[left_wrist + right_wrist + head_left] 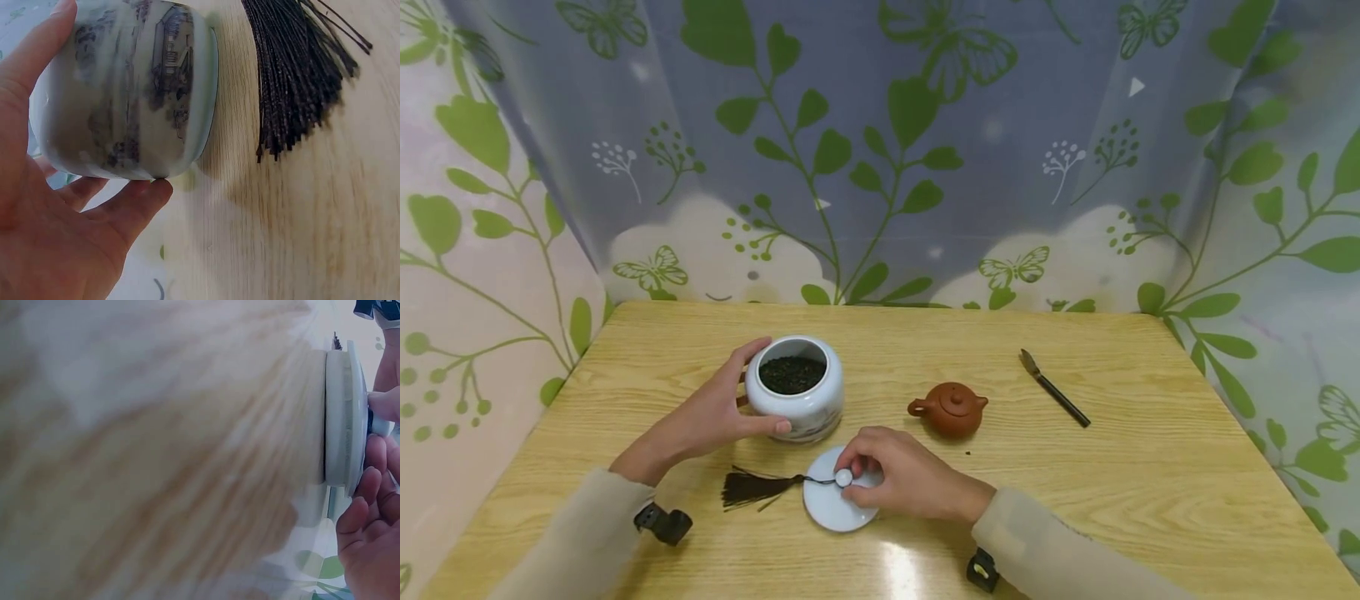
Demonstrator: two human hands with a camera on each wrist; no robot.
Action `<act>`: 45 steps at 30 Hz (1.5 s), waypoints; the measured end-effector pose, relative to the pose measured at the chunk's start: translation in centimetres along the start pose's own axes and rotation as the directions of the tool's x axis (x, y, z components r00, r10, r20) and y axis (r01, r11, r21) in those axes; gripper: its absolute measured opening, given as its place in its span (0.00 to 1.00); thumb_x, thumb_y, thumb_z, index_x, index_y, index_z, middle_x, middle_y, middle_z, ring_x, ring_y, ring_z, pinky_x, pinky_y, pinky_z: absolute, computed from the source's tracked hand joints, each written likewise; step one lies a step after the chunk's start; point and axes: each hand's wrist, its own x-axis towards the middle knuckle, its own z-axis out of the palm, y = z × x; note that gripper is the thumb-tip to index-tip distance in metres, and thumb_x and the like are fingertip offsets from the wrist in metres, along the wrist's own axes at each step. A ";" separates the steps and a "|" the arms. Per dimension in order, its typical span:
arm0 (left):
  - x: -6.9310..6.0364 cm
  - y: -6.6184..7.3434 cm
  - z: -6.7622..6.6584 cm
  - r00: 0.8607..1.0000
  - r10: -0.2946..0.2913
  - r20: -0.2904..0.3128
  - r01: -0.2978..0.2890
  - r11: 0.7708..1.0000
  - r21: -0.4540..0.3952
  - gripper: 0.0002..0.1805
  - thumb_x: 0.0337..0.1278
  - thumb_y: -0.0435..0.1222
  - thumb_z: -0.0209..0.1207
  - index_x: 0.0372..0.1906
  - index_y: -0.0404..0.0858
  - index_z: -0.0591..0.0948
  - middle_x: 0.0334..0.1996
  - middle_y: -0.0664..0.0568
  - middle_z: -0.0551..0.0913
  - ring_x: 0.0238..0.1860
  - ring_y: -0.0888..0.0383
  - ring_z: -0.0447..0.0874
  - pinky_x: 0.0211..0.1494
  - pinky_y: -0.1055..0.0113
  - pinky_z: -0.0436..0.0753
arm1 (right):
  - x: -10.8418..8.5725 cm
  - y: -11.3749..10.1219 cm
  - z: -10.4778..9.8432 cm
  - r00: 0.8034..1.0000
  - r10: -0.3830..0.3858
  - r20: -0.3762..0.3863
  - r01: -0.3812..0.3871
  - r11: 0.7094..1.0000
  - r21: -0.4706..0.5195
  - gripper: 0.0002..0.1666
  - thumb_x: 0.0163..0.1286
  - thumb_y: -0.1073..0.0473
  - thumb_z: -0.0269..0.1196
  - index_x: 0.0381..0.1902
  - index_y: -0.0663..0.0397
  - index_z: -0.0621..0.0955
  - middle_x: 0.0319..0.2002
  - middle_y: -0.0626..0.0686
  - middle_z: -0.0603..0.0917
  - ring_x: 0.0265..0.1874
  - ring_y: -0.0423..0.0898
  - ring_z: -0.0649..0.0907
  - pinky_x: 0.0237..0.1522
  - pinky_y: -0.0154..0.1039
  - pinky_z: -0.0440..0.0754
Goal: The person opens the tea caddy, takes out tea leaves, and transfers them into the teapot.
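A white ceramic jar (805, 412) with a dark painted scene stands uncovered on the table, dark loose tea leaves (792, 375) inside. My left hand (733, 408) holds the jar from its left side, thumb at the front and fingers round the back. In front of the jar lies its round white lid (831, 512), flat on the tabletop. My right hand (910, 477) pinches the lid's round knob (843, 477) between thumb and fingers. From the knob a cord runs left to a dark tassel (756, 487), spread on the wood; the left wrist view shows the tassel (294, 81) close up.
A small reddish-brown clay teapot (953, 412) sits right of the jar, handle to the left. Farther right lies a slim dark tool (1056, 392) with a pointed tip. A dark crumb (967, 453) is near the teapot. Patterned curtains (880, 208) border the wooden table (1112, 500).
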 end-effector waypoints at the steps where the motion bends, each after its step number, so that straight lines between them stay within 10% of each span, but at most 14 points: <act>1: 0.0 0.0 0.0 1.000 -0.001 -0.002 0.001 1.000 0.001 0.67 0.59 0.45 0.81 0.89 0.38 0.45 0.86 0.36 0.54 0.83 0.31 0.59 0.80 0.35 0.73 | 0.1 0.0 0.0 1.000 -0.003 0.002 0.003 1.000 0.000 0.09 0.69 0.57 0.76 0.46 0.45 0.88 0.39 0.41 0.83 0.40 0.33 0.79 0.47 0.27 0.80; 22: -0.1 -0.4 0.1 1.000 0.011 -0.019 -0.012 1.000 -0.019 0.66 0.59 0.45 0.81 0.90 0.40 0.47 0.87 0.38 0.54 0.82 0.34 0.62 0.79 0.37 0.75 | 0.6 -1.7 -2.8 0.996 -0.090 0.010 0.091 0.994 -0.068 0.08 0.69 0.57 0.73 0.43 0.42 0.85 0.38 0.39 0.81 0.41 0.34 0.77 0.48 0.29 0.79; 35: -0.1 -0.3 0.2 1.000 0.001 -0.012 -0.002 1.000 -0.029 0.65 0.61 0.46 0.80 0.90 0.42 0.46 0.86 0.39 0.57 0.83 0.36 0.61 0.80 0.37 0.74 | 1.7 -4.8 -4.0 0.958 -0.281 0.047 0.282 0.912 -0.297 0.07 0.70 0.56 0.71 0.43 0.43 0.85 0.37 0.39 0.79 0.41 0.35 0.76 0.52 0.34 0.77; 45: -0.2 -0.4 0.4 1.000 0.016 -0.024 -0.016 1.000 -0.016 0.61 0.65 0.40 0.77 0.90 0.39 0.47 0.84 0.37 0.59 0.80 0.34 0.66 0.77 0.36 0.78 | 3.4 -5.8 -5.7 0.969 -0.239 -0.056 0.222 0.950 -0.218 0.06 0.71 0.58 0.71 0.43 0.45 0.84 0.37 0.40 0.78 0.41 0.38 0.76 0.48 0.36 0.76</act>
